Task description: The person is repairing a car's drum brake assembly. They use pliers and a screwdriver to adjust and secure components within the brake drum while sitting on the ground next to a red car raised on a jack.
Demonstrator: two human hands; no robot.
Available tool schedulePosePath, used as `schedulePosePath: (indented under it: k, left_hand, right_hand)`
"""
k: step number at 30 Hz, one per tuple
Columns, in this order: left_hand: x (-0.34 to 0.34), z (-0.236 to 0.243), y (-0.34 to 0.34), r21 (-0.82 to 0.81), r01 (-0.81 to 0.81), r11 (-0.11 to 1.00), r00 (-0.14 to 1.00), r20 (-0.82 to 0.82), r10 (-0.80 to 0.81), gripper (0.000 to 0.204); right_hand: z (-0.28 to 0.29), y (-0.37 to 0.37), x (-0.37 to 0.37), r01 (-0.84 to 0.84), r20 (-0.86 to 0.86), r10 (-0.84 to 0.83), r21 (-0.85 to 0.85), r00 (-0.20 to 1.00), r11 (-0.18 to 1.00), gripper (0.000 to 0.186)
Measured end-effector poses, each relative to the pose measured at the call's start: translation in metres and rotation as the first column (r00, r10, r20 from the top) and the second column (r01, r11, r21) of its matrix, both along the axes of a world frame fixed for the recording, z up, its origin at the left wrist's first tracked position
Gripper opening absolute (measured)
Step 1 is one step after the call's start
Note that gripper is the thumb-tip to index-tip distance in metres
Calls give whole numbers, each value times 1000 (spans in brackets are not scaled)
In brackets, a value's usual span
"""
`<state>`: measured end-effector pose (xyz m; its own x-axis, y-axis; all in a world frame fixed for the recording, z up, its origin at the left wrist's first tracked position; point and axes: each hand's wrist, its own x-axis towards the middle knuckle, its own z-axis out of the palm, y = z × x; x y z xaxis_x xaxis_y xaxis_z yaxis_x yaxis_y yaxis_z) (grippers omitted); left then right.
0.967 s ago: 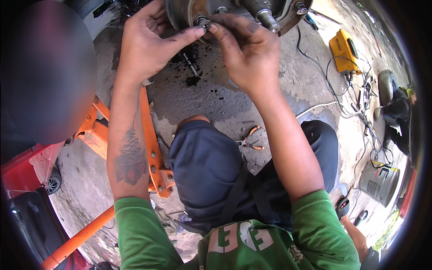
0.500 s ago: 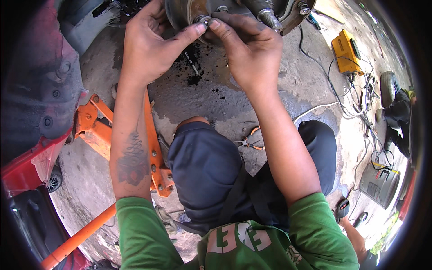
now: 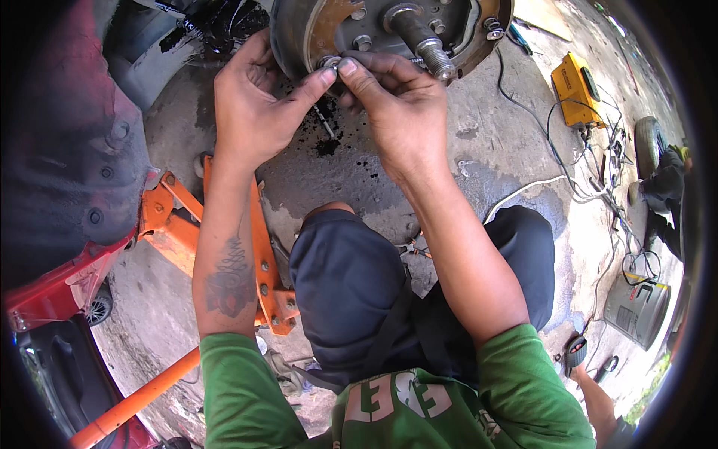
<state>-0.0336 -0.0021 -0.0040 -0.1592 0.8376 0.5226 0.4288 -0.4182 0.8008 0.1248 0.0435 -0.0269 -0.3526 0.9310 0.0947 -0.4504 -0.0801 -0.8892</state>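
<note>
Left of the round brake backing plate (image 3: 321,30), a red car body (image 3: 67,284) hangs over an orange floor jack (image 3: 262,254) on the concrete. The left hand (image 3: 250,112) reaches up to the plate's lower edge, thumb and forefinger pinched on a small metal fitting (image 3: 329,62) that sits against the plate. The right hand (image 3: 396,112) meets it there, its thumb and fingers clamped on the same fitting from the other side. Just right of the fitting, a threaded axle stub (image 3: 422,41) juts from the plate's centre. Farther right, a yellow box (image 3: 576,93) lies among cables.
</note>
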Motion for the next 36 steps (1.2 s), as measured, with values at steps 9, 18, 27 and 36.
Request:
schedulePosePath:
  k: [9,18,27,36]
  left_hand:
    - [8,-4,-1,78,-43,996,999,32,40,63]
    - [4,-6,1,99,-2,995,1000,7,2,67]
    - [12,3,2,64,-60,996,996,67,56,65]
    - [19,-1,0,178,-40,983,999,-15,43,74]
  right_hand:
    - [-14,1,-9,70,-147,-38,221,988,973,15]
    - [-14,-1,-6,60,-81,-39,268,996,962,16]
    - [-62,2,54,-295,612,59,294,789,909,32]
    - [-279,-44,182,-685,827,82,-511,-556,518,80]
